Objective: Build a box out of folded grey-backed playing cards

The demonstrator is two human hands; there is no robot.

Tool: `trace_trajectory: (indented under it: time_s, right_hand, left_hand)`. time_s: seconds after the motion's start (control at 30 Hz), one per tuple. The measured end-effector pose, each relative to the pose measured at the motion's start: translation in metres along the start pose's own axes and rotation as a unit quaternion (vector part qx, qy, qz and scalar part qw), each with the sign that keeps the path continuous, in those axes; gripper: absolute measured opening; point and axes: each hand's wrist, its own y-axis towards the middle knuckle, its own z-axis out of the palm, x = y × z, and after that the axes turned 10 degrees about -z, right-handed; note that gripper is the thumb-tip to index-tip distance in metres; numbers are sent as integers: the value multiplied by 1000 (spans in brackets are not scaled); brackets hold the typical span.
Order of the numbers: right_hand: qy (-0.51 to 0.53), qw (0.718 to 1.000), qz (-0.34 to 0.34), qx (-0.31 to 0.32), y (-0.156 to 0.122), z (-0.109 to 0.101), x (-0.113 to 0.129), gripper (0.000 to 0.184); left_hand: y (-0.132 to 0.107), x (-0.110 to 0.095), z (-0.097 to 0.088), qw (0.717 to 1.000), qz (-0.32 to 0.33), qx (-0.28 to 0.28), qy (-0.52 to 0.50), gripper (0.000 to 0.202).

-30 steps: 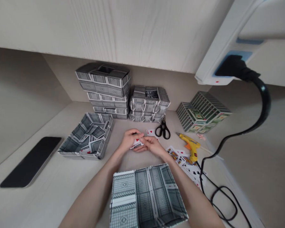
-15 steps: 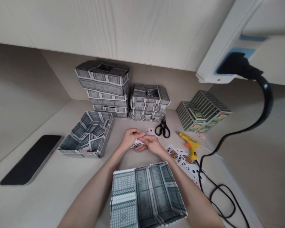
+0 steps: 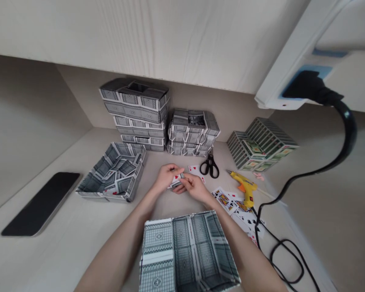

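My left hand and my right hand meet over the middle of the table, both pinched on a small folded playing card with red pips. A loose red-pip card lies just behind my right hand. Between my forearms, close to me, sits a square tray made of grey-green card backs.
An open card tray lies left; two stacks of card boxes stand at the back. Scissors, a yellow glue gun with black cable, spread cards, packaged decks, a black phone far left.
My hands stay together on the folded card, with the fingers shifting slightly on it. The view has drifted a little; nothing else moved.
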Motion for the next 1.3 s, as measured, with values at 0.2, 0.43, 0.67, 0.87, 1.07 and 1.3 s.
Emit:
trace_trajectory:
  time_s: [0.2,0.43,0.67,0.87,1.07,1.3]
  right_hand:
    - [-16,998,20,-56,3,-3,-4,28]
    - [-11,996,-20,-81,1,-10,4,33]
    - [-66,966,-117,-220,2,-13,4,28]
    - [-160,947,-144,-240,-1,-11,-1,28]
    - [-235,936,-139,-220,-3,-12,1,25]
    - [-99,975,-75,-183,1,-12,0,27]
  left_hand:
    - [0,1,2,1000,3,9,-26,34]
    - [-4,-3,6,997,78,-16,20,28]
    - [-6,0,7,988,137,-48,45,23]
    - [-6,6,4,967,212,-60,128,17]
    - [-7,4,5,971,193,-43,133,22]
    - [-6,1,4,988,133,-35,72,27]
